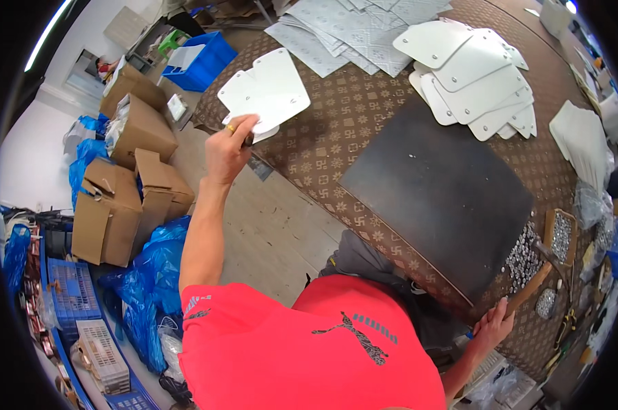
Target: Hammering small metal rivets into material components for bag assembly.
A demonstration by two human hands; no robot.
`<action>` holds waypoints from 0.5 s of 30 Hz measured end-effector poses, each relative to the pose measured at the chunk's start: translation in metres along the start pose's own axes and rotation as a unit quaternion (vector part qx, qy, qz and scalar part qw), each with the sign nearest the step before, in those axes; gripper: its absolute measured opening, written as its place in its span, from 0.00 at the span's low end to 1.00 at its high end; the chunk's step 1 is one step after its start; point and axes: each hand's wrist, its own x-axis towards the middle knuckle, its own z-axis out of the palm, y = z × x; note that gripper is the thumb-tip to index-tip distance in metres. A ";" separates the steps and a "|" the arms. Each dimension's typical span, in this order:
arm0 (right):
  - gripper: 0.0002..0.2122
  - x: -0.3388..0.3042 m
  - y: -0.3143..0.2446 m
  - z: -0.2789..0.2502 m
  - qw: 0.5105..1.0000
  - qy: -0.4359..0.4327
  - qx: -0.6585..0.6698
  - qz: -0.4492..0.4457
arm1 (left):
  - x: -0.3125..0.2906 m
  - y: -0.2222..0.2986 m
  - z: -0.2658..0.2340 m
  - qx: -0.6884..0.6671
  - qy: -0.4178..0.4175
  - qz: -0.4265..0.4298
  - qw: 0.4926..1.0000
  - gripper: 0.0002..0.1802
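Right up close, a red shirt [288,355] fills the foreground, and beyond it a dark mat [432,198] lies squarely before the body, apparently shielding the patterned table [305,167]. Over on the right, the right hand [492,326] has its fingers closed round the lower end of a hammer [530,292], probably held there for a long swing. The hammer's long axis slants up and rightward, its dark head at the far end over loose metal pieces [521,265], beside a wooden box [549,229], all seemingly set within easy reach. Out left, the left hand [225,157] is curled about a dark object [247,140], only its end showing, at the near edge of the white panels [271,89] by the table's left corner; whether it pinches them too, I can't tell. Those panels overlap, long axis tilting up and rightward, while a fanned white stack [473,78] sits beyond the mat.
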 end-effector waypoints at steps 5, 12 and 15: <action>0.13 -0.005 0.004 0.001 1.000 0.014 -0.003 -0.011 | 0.082 0.146 -0.002 -0.135 0.045 0.143 0.979 0.21; 0.12 -0.009 0.006 0.002 0.999 -0.022 0.036 -0.021 | 0.066 0.341 0.082 -0.399 -0.045 0.284 0.870 0.10; 0.12 -0.009 0.002 0.006 0.999 -0.010 0.035 -0.019 | 0.057 0.355 0.077 -0.471 -0.124 0.229 0.843 0.10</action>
